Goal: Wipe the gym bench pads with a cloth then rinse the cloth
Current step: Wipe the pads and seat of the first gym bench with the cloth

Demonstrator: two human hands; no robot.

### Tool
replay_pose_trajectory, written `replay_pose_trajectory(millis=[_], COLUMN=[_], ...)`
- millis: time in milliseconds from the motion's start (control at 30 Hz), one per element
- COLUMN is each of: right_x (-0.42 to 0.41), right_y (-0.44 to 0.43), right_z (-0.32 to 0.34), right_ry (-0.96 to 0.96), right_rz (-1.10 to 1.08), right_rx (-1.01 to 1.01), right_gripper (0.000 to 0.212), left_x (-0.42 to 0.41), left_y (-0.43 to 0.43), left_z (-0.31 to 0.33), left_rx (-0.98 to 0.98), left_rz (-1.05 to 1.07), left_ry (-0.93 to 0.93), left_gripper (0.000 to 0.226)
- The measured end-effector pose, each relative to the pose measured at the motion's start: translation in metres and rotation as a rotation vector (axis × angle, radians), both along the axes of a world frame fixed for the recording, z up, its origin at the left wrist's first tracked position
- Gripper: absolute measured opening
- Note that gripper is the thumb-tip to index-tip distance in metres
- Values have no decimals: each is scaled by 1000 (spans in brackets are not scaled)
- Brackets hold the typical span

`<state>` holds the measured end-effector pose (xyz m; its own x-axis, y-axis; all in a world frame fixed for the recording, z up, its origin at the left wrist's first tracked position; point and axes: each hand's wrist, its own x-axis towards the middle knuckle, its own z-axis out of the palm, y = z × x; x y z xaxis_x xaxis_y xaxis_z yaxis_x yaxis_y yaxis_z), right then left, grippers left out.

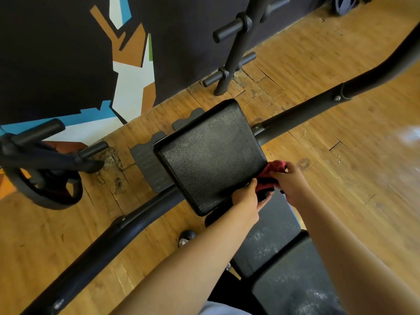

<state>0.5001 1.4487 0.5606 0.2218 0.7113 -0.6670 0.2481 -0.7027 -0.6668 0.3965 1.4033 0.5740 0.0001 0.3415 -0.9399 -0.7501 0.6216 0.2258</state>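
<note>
Head: cloth [273, 169] within right grip [289, 181]

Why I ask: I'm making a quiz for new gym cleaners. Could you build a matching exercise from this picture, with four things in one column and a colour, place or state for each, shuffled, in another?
Column one
1. cloth
2. far pad
3. weight plate
4. near pad

Column two
a. speckled with whitish marks
b. dark red, held by the left hand and right hand
c. low at the picture's left edge
d. glossy black, pebbled surface

Pairs: 1-b, 2-d, 3-c, 4-a
</note>
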Motion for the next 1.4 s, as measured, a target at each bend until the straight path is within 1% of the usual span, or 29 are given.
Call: replay_pose_trajectory(millis=[67,133,167,300,400,533,633,733,867,967,1067,1133,1233,1333,1400], right_x=[-3,-9,-13,-32,-46,-63,-77,-93,-116,-129,-136,-135,-128,-114,-105], right_y=[-3,-9,-13,-33,-46,-59,-71,-87,-110,-123,-134,-139,-145,-146,-144], right_z=[0,-1,-3,-11,-14,-15,-14,-12,-14,-16,-15,-13,-4,10,21], right_ry=[34,85,95,123,175,176,181,201,222,236,305,306,335,314,306], right_rz=[-25,-68,-78,-80,-74,-74,-45,-39,-77,-94,-77,-39,-30,-35,-19], right_rx=[-21,-34,-46,-52,-77,-82,-107,-137,-108,-108,-123,-114,-72,28,107], right_gripper=[37,33,30,24,27,31,34,31,23,23,23,21,23,27,28], left_x=[-4,-7,-10,-26,-41,-59,-79,-102,-126,-139,-150,-153,-154,-151,-148], left_y=[-1,-7,-11,-33,-47,-60,-72,-90,-110,-121,-131,-136,-142,-144,-143], left_z=[2,3,3,-4,-6,-1,1,-4,-7,-11,-14,-13,-13,-7,-3], left_rx=[6,6,6,10,4,-12,-19,-62,-82,-77,-60,-52,-11,63,108], left_rz=[6,7,9,33,47,34,2,-47,-57,-74,-109,-125,-154,-235,-300], left_ry=[40,86,111,193,222,188,172,170,202,237,261,243,148,32,-39], left_gripper=[12,5,5,15,13,12,3,10,18,21,23,23,25,24,31])
